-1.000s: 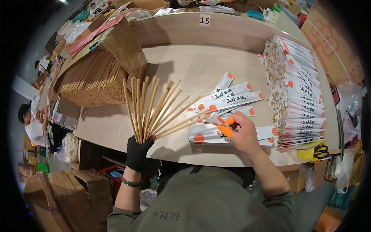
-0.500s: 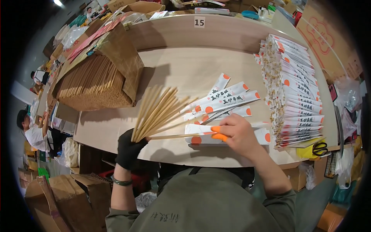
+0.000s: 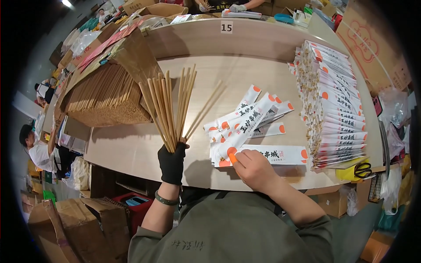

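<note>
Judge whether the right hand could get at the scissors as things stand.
Probably yes: the scissors lie uncovered at the right edge of the table, with the way along its front apparently free, though the right hand holds a white sleeve.

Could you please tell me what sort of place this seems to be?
It looks like a packing workshop: a cardboard box full of wooden chopsticks stands on the workbench, white sleeves are piled along its right side, and another person is visible at the left.
</note>
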`<state>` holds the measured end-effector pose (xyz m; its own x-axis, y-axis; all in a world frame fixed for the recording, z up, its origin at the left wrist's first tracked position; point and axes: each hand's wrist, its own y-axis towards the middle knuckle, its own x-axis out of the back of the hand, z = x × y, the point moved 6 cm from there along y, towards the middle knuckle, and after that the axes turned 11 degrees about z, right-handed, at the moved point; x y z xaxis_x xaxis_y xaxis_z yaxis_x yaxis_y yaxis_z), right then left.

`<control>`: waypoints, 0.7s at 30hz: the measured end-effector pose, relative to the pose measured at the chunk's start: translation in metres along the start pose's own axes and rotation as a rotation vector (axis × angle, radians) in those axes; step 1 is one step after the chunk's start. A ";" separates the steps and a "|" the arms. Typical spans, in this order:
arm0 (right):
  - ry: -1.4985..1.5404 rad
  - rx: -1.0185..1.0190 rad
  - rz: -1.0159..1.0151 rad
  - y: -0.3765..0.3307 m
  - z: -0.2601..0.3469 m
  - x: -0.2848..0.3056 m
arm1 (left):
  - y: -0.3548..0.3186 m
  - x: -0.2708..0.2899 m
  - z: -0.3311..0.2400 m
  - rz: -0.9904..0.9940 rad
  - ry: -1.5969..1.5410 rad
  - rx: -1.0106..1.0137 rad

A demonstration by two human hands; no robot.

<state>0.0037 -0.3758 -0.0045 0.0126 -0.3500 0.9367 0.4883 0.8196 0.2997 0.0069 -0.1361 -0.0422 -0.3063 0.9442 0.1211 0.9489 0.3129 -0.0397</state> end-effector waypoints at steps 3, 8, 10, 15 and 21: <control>0.054 -0.018 -0.093 -0.007 -0.006 0.001 | -0.005 0.009 0.007 -0.006 -0.028 0.048; 0.206 -0.113 -0.214 -0.003 -0.015 0.010 | -0.014 0.034 0.017 0.007 0.054 0.074; 0.245 -0.158 -0.226 -0.002 -0.019 0.010 | -0.019 0.041 0.019 0.026 0.083 0.134; 0.472 -0.344 -0.221 -0.005 -0.036 0.016 | -0.033 0.054 0.008 0.091 0.142 0.172; 0.920 -0.573 -0.166 -0.004 -0.061 0.020 | -0.035 0.065 -0.011 0.186 0.267 0.065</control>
<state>0.0547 -0.4137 0.0021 0.4391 -0.8365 0.3278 0.8745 0.4816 0.0578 -0.0457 -0.0865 -0.0216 -0.0891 0.9284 0.3607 0.9774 0.1513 -0.1479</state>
